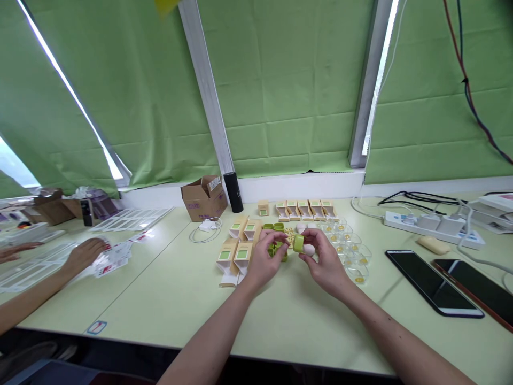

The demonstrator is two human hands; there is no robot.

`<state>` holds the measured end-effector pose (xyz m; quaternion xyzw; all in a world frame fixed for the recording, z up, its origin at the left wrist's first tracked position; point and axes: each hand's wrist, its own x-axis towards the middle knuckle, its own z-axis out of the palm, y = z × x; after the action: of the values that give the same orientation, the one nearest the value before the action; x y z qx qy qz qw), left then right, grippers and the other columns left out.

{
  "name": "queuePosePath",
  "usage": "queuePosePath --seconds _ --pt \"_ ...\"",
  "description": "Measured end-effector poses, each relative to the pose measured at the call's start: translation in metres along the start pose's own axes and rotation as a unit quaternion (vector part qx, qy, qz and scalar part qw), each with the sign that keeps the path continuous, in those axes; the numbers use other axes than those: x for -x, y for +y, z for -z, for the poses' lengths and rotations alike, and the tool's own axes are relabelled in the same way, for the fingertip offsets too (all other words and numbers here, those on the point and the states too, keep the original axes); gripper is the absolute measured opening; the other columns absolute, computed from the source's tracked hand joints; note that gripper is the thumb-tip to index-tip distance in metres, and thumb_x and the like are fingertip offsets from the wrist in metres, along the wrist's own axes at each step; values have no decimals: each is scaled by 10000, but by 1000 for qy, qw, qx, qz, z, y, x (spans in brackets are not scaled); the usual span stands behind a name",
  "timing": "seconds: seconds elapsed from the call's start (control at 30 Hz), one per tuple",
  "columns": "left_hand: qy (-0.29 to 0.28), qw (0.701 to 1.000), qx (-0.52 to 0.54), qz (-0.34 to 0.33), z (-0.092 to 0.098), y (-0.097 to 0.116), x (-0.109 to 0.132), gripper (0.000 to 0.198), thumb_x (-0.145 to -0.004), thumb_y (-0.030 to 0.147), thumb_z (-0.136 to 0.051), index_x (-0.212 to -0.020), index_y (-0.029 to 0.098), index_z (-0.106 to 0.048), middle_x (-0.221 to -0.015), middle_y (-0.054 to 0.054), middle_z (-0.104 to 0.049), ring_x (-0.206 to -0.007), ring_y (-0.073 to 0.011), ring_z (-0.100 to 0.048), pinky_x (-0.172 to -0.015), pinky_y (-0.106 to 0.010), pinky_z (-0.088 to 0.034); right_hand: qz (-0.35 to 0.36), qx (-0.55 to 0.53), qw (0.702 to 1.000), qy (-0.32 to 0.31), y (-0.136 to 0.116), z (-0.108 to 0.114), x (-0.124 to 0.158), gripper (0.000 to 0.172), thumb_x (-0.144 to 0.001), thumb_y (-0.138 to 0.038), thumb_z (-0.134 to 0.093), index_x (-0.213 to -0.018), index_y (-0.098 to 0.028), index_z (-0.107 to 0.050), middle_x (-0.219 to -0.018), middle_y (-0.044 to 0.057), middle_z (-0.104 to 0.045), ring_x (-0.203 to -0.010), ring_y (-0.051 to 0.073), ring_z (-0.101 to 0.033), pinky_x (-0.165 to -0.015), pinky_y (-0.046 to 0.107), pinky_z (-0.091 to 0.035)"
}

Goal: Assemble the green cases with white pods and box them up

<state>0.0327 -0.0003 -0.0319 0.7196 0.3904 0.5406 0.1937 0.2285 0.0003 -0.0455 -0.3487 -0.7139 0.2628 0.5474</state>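
My right hand [325,263] grips a small green square cup [298,243] between thumb and fingers, raised a little over the table. Just left of it, my left hand [267,258] has its fingertips pinched together; whatever they hold is too small to make out. Behind my hands stand several more green cups [278,227], partly covered by my left hand. A white rounded piece [308,249] shows behind my right fingers. Clear plastic cups with yellow bottoms [358,279] are grouped beyond my right hand. Cream boxes with green windows [227,255] lie left of my left hand.
More cream boxes [304,210] line the back. A cardboard box [204,198], black cylinder [233,192] and white cable [206,227] are behind left. Two phones [435,282] and a power strip [435,227] lie right. A co-worker's hand [86,254] touches printed cards [114,258].
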Motion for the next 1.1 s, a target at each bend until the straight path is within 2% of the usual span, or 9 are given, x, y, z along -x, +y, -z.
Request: queuePosePath --seconds 0.07,0.2,0.47,0.67,1.1 --pt "-2 1000 -3 24 -1 0 0 139 -955 298 -669 -1017 184 -718 -1059 -94 -631 -960 -208 -637 -872 -364 -547 0 -1 1000 -4 0 0 0 421 -841 -130 -607 -1221 -276 -501 -1198 81 -630 -1117 271 -670 -976 489 -581" --pt "-30 998 10 61 -6 2 1 126 -943 296 -657 -936 174 -689 -979 -75 -614 -904 -201 -636 -787 -330 -536 23 26 999 -5 -3 -1 2 442 -833 -108 -592 -1231 -277 -501 -1211 82 -618 -1128 275 -654 -995 500 -564" --pt "-47 990 77 106 -10 5 1 189 -937 359 -652 -899 174 -642 -883 -28 -584 -703 -140 -614 -700 -300 -521 73 61 995 -19 -8 0 3 410 -873 -109 -587 -1238 -273 -500 -1213 94 -594 -1132 278 -621 -984 482 -560" --pt "-55 986 96 128 -11 5 0 242 -914 406 -683 -875 170 -644 -755 -6 -599 -664 -139 -590 -682 -284 -487 81 67 994 -14 -6 -1 2 372 -901 -144 -591 -1239 -271 -500 -1212 101 -598 -1128 283 -622 -977 482 -566" --pt "-44 979 129 153 -9 2 1 321 -879 469 -740 -867 164 -642 -705 3 -588 -634 -130 -558 -625 -264 -472 43 49 998 -22 0 -1 3 383 -901 -176 -614 -1251 -278 -497 -1222 89 -616 -1135 280 -648 -996 491 -568"
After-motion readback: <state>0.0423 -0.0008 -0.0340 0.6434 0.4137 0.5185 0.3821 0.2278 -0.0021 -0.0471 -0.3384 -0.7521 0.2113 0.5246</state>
